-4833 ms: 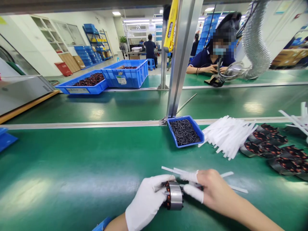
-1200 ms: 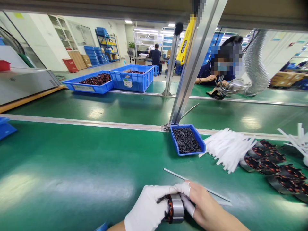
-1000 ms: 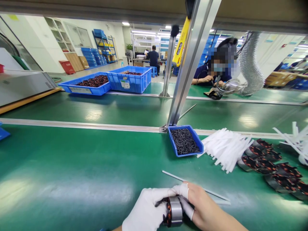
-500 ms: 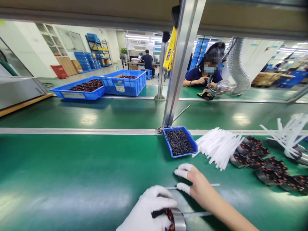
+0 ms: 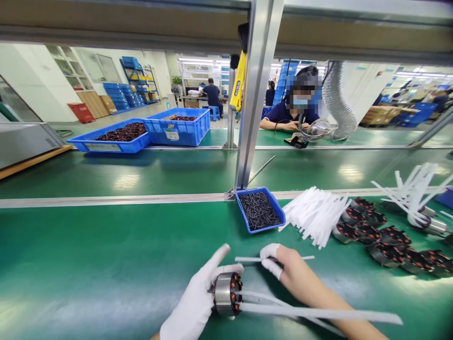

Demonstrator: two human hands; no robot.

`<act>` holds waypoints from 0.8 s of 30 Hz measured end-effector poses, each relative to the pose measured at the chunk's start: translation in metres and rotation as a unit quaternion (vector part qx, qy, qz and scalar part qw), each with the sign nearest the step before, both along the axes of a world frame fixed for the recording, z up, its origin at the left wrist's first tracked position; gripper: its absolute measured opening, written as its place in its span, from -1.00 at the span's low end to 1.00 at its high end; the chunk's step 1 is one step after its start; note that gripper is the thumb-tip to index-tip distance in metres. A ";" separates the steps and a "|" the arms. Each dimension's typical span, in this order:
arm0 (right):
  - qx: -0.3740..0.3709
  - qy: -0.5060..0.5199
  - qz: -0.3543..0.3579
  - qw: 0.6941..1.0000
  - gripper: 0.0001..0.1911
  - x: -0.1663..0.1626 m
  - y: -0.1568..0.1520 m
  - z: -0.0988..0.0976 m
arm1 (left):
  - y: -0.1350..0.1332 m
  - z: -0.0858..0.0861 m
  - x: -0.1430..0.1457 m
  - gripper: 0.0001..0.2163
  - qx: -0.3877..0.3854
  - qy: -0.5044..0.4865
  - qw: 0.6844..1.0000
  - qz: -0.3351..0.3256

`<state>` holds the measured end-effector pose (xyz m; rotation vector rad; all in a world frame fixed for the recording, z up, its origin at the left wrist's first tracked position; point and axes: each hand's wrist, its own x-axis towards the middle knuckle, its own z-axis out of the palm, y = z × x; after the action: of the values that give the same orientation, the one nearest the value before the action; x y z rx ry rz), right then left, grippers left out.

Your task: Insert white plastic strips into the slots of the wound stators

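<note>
My left hand [image 5: 193,302], in a white glove, grips a small metal motor stator [image 5: 225,293] with orange copper windings, its forefinger stretched out. Two long white strips [image 5: 311,311] stick out of the stator toward the right. My right hand [image 5: 286,271], bare but with white cots on thumb and forefinger, pinches another white strip [image 5: 255,259] lying on the green belt [image 5: 106,255] just beyond the stator.
A small blue tray of dark pins [image 5: 260,216] sits by the metal post [image 5: 253,104]. A heap of white strips [image 5: 314,215] and several wound stators [image 5: 382,236] lie to the right. Blue bins [image 5: 141,134] stand far left. A co-worker [image 5: 295,113] sits opposite.
My left hand has lifted and turned the stator, so its two inserted strips now point right. My right hand has left the stator and closed on a loose strip on the belt.
</note>
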<state>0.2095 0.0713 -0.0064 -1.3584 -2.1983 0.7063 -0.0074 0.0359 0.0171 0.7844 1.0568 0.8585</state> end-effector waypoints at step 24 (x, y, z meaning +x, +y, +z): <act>-0.112 0.172 -0.015 0.979 -0.85 -0.025 -0.016 0.007 | -0.001 0.001 0.006 -0.59 -0.033 -0.022 0.995 -0.086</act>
<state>0.1841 0.0552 0.0010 -1.2579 -1.8663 1.1137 -0.0012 0.0348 0.0180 0.7851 0.9594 0.6871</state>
